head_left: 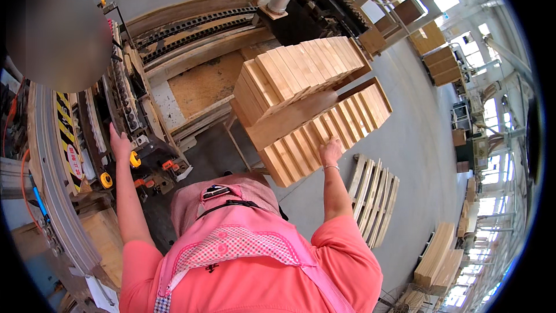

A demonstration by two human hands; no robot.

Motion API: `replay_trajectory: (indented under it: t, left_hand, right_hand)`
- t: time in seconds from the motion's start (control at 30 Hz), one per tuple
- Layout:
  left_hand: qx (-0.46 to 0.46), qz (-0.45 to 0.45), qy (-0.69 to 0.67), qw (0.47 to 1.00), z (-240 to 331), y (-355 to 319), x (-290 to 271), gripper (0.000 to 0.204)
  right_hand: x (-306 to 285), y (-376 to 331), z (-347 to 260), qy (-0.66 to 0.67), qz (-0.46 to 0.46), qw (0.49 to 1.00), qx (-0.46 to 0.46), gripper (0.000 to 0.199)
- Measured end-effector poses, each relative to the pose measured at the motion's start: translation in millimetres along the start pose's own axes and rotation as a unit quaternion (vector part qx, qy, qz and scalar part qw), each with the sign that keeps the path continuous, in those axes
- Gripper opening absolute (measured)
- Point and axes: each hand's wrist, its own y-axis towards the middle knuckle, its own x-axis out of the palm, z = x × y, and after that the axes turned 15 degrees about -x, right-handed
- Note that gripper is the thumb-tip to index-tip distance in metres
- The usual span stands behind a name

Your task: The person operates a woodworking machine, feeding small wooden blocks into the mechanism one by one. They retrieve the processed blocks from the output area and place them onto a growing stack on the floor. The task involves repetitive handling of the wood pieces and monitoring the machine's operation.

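Note:
My right hand (331, 152) is closed at the near edge of a row of light wooden boards (315, 142), its fingers curled over the end of one board. Behind that row, a taller stack of similar boards (304, 69) stands on the same wooden support. My left hand (120, 142) reaches out to the left beside the machine's roller rail (119, 81). Its fingers look stretched out, and I see nothing held in them. Close to that hand are a yellow round knob (135, 159) and a second yellow knob (106, 180).
Black-and-yellow striped tape (66, 133) runs along the machine's left side. Toothed chains (197, 35) lie at the back, near a hanging metal cylinder (280, 1). A slatted wooden pallet (373, 200) rests on the floor to the right. Stacked boards (435, 255) stand farther right.

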Motion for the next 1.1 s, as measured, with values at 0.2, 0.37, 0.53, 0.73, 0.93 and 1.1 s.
replay_trajectory:
  t: [0.2,0.37,0.53,0.73,0.93,1.1]
  left_hand:
    - [-0.013,0.001,-0.001,1.0,11,-13,-4,0.055]
    - [0.052,0.029,-0.036,0.998,-2,-2,1,0.055]
    - [0.011,-0.001,-0.025,1.0,2,-7,3,0.057]
    - [0.039,0.011,-0.054,0.998,-8,-4,7,0.059]
    - [0.022,0.001,-0.056,0.998,-3,-10,5,0.058]
    - [0.038,0.021,-0.057,0.997,2,-15,2,0.055]
  right_hand:
    - [8,-2,5,-0.022,0.027,0.998,-0.045,0.04]
    - [-2,-4,-3,-0.051,0.029,0.997,-0.056,0.038]
    - [-27,-20,-17,0.001,0.084,0.994,-0.071,0.038]
    - [-83,-20,-114,0.086,0.202,0.944,-0.248,0.049]
    - [-119,30,-282,0.164,0.077,0.862,-0.473,0.043]
    - [-99,76,-459,0.188,0.054,0.733,-0.651,0.038]
